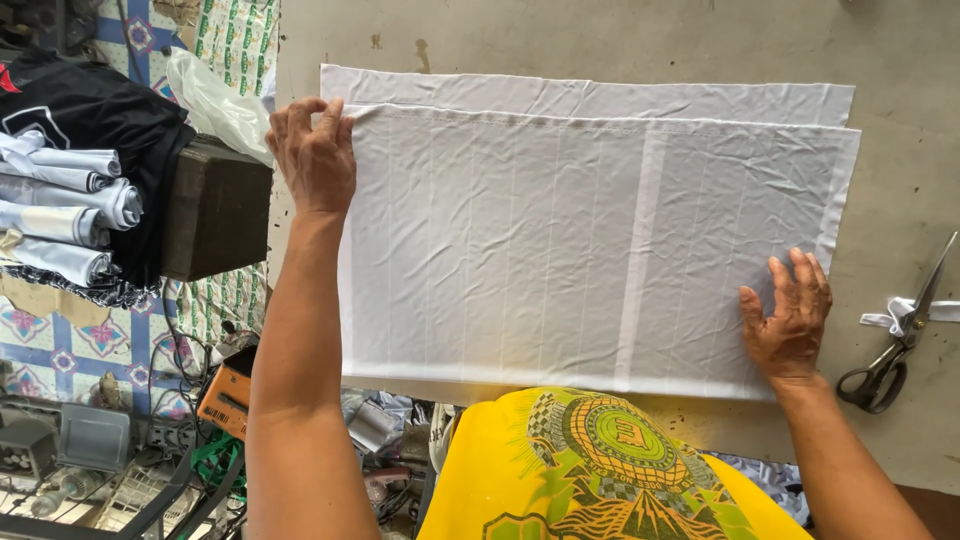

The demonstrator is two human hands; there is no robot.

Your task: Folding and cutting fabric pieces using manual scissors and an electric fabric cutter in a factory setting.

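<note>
The step in hand looks like squaring up a white cloth that lies spread flat on the grey desk, its upper layer set slightly below a second layer whose edge shows along the far side. The left hand reaches forward with the arm nearly straight, fingers together and curled over the cloth's far left corner; whether they pinch the fabric or only press it, the view does not quite settle. The right hand lies palm down near the near right corner, fingers spread apart and flat, pinning the cloth. A next move would call for both edges kept aligned and taut. Scissors lie just right of the cloth.
</note>
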